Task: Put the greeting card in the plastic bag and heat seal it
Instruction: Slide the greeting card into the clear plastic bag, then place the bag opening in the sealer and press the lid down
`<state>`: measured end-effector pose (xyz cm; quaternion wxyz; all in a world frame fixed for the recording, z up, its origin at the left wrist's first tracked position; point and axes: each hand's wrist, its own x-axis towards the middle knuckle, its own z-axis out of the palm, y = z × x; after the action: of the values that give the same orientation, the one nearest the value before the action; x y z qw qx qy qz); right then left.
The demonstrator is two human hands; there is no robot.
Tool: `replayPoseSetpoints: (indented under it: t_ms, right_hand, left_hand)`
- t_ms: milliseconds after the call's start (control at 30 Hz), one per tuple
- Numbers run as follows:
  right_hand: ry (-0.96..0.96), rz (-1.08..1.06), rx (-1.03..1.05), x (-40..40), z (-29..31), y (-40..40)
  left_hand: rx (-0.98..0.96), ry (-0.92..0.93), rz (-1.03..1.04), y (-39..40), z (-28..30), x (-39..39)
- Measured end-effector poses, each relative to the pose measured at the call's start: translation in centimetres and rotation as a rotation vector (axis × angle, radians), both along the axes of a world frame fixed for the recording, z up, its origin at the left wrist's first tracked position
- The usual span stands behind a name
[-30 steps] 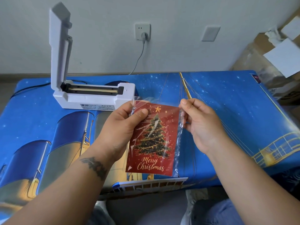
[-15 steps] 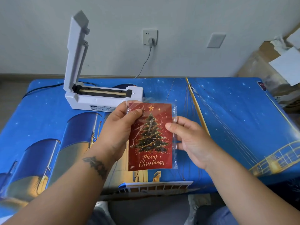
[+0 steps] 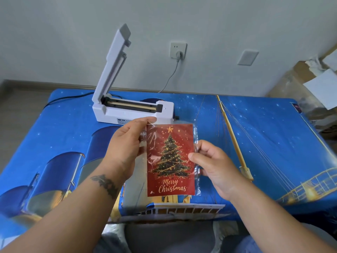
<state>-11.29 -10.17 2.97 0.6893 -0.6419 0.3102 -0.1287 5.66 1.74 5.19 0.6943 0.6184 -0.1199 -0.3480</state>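
Note:
A red greeting card (image 3: 170,159) with a Christmas tree and "Merry Christmas" sits inside a clear plastic bag (image 3: 196,143), held upright above the table. My left hand (image 3: 125,145) pinches the bag's top left corner and left edge. My right hand (image 3: 213,165) grips the bag's right edge, thumb on the card's front. The white heat sealer (image 3: 131,110) stands just behind the card with its lid raised and the sealing strip exposed.
The table (image 3: 264,136) carries a blue ship-print cloth. The sealer's cord runs to a wall socket (image 3: 178,51). Cardboard boxes (image 3: 310,83) are stacked at the right. My knees show under the table's near edge.
My right hand slid from the bag's top right corner down to its right edge. The card now hangs straight rather than tilted. The view shifted, so the sealer appears nearer the middle.

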Motion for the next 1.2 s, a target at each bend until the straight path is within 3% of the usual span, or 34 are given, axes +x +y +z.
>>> replayPoseSetpoints:
  t_ms: [233, 533, 967, 1200]
  right_hand:
    - [-0.020, -0.032, -0.013, 1.3, 0.2, 1.6]
    - [-0.051, -0.177, 0.067, 5.3, 0.9, 3.0]
    - [0.001, -0.157, 0.162, 10.9, 0.7, 3.2]
    - [0.000, -0.277, 0.157, 12.7, 0.3, 2.4]
  left_hand:
    - [0.017, 0.064, 0.043, 1.9, -0.5, 1.9]
    - [0.224, -0.016, -0.166, 5.5, -1.6, 3.2]
    - [0.206, 0.017, -0.014, 5.4, -1.3, 6.1]
    - [0.269, 0.045, 0.022, 5.5, -1.8, 7.2]
